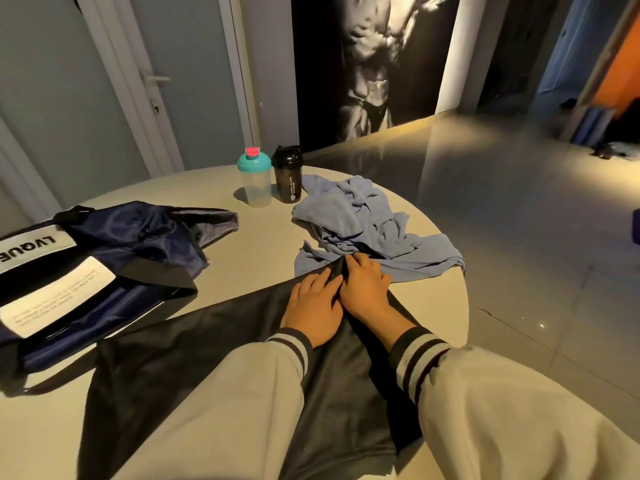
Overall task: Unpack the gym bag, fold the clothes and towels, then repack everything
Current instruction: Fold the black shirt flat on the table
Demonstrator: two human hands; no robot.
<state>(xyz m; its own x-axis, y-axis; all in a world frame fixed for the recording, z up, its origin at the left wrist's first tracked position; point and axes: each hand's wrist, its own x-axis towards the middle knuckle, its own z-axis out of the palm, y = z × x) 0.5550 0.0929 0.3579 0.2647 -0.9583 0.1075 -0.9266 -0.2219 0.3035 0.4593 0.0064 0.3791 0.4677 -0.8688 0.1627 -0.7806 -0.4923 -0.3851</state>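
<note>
The black garment [207,348] lies lengthwise away from me, its far tip touching the blue cloth [346,220]. My left hand [313,306] presses flat on the garment, fingers together. My right hand [363,289], nearer that tip, bends its fingertips onto it; pinching or not, I cannot tell. The gym bag [121,237] lies left of the garment.

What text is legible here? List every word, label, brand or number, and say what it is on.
"LVQUE": upside down to the camera and cut off at the frame edge, on the grey band of the gym bag.
Several lines of small print on the bag's white label: too blurred to read.
White lettering and a logo on the black shaker bottle: too small to read.
Teal-lidded bottle: no text visible.
</note>
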